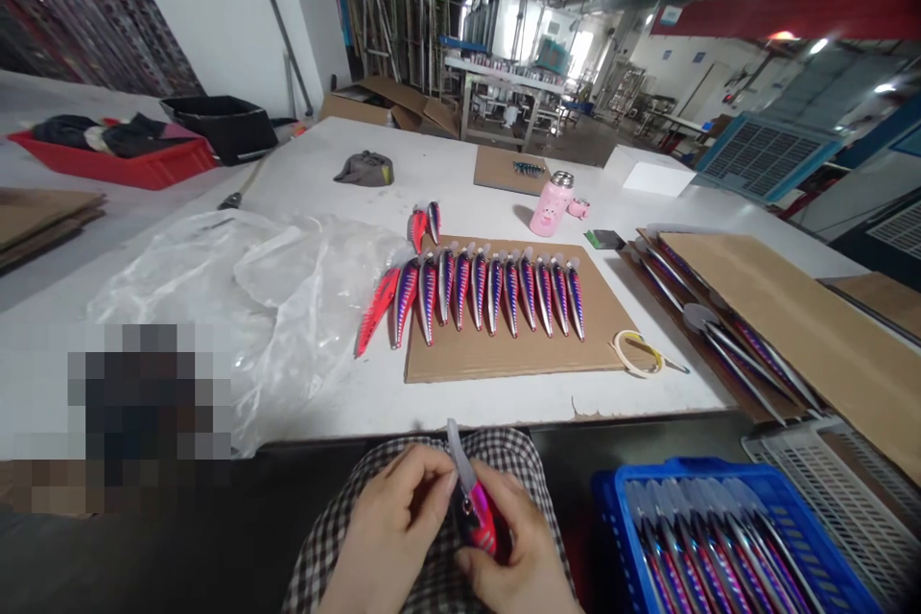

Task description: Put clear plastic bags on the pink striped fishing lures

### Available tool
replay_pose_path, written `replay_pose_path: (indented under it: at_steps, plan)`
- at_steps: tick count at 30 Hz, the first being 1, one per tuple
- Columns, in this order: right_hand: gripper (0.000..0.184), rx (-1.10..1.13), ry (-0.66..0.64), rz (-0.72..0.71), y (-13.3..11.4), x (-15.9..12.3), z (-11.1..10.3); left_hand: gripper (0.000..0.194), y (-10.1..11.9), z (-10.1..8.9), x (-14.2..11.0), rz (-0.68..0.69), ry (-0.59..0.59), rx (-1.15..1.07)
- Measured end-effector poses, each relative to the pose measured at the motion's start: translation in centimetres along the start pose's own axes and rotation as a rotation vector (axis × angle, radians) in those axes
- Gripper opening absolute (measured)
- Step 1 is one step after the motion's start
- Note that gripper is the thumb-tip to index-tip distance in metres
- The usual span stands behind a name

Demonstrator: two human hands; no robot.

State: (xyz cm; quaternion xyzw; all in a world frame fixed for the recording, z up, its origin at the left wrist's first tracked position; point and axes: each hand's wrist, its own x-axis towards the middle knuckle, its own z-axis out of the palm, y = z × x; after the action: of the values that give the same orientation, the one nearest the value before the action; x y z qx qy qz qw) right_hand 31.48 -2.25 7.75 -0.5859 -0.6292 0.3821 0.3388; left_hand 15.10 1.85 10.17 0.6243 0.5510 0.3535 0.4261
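Both hands were closed on a red-and-purple fishing lure (479, 518), held low over the person's checked lap (432, 446). The left hand (394, 518) pinched the front of the lure near its clear plastic lip (459, 454), and the right hand (512, 537) wrapped around the body from the other side. The lure sat between the hands, with the lip pointing up and part of the body hidden by the fingers.

In the head view, the main landmark was the cardboard sheet (504, 360), which lay on the white worktable (345, 393) beyond the lap. On the sheet stood a tight row of striped lures (489, 293), and two more lay just past its far edge. A crumpled clear plastic bag (288, 307) lay to the left of the sheet, and a roll of tape (637, 352) lay against its right edge. Beyond the sheet stood a pink pig-shaped flask (551, 206). To the right of the sheet, more lures (748, 355) lay in a stack under brown card. Nearer the person and below the sheet's right side, a blue crate (720, 470) held lures (720, 547) packed side by side, their clear lips raised.
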Motion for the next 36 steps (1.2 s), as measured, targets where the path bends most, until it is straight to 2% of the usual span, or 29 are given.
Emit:
replay_pose_path:
  at_steps: [5,10,14,17,20,30,36]
  plan:
    - [0.076,-0.032,0.039,-0.032,1.1,-0.1,0.0,0.016,0.2,0.1,0.4,-0.07,-0.04,-0.028]
    - [0.078,-0.067,-0.016,-0.109,2.0,-0.2,-0.3,0.016,0.6,0.1,0.5,-0.104,-0.056,-0.044]
    - [0.079,-0.064,-0.029,-0.145,2.2,-0.1,-0.6,0.011,0.1,0.4,0.5,-0.118,-0.076,-0.187]
    - [0.076,-0.055,-0.057,-0.114,2.0,-0.1,-0.7,0.006,-0.3,0.5,0.4,-0.13,-0.109,-0.339]
    - [0.075,-0.035,-0.06,-0.075,1.8,0.0,-0.8,0.01,-0.4,0.4,0.2,-0.121,-0.11,-0.408]
    - [0.076,-0.024,-0.076,-0.063,1.3,0.3,-0.9,0.007,-0.7,0.8,0.3,-0.113,-0.104,-0.359]
    - [0.074,0.028,-0.032,0.01,1.6,0.2,-0.7,0.016,-0.4,0.5,0.4,-0.157,-0.07,-0.336]
